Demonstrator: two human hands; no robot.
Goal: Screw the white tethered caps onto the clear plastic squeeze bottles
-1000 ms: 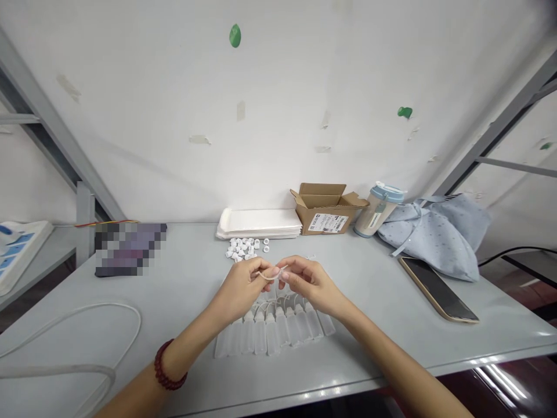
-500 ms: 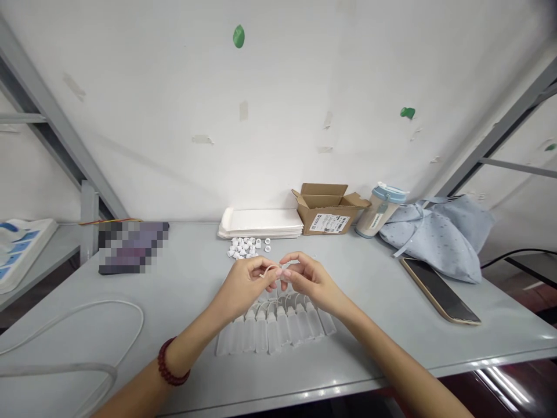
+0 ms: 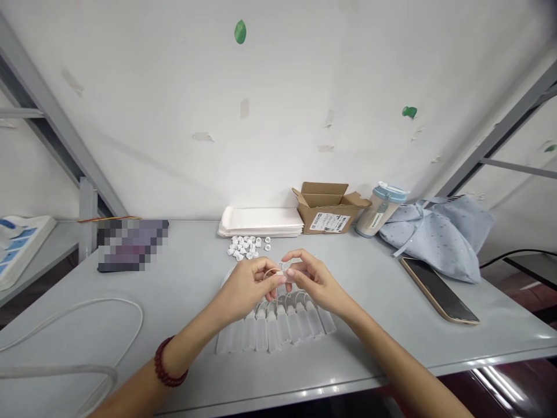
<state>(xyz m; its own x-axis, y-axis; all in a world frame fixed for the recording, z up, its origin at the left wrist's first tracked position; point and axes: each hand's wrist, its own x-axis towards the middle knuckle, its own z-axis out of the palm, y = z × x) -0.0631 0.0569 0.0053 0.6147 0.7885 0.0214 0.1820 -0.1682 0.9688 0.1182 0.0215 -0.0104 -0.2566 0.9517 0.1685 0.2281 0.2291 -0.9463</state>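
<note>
My left hand [image 3: 246, 287] and my right hand [image 3: 311, 278] meet above the grey table [image 3: 187, 290], fingertips pinched together on a small clear plastic piece [image 3: 281, 270] with a thin looped strap. Both hands are closed on it. Just below them lies a row of several small translucent dropper bottles [image 3: 274, 325], laid side by side with thin loops at their necks. A scatter of small white caps [image 3: 246, 247] sits behind the hands. A dark red bead bracelet [image 3: 163, 366] is on my left wrist.
At the back stand a stack of white trays [image 3: 260, 222], an open cardboard box [image 3: 331, 209] and a lidded cup [image 3: 380, 210]. A pale blue cloth bag [image 3: 439, 235] and a phone [image 3: 437, 289] lie right. A clear hose [image 3: 87, 331] loops at left.
The thin strap, stretched between my fingers a second ago, is now curled into a small loop; my hands have drawn closer together and slightly lower.
</note>
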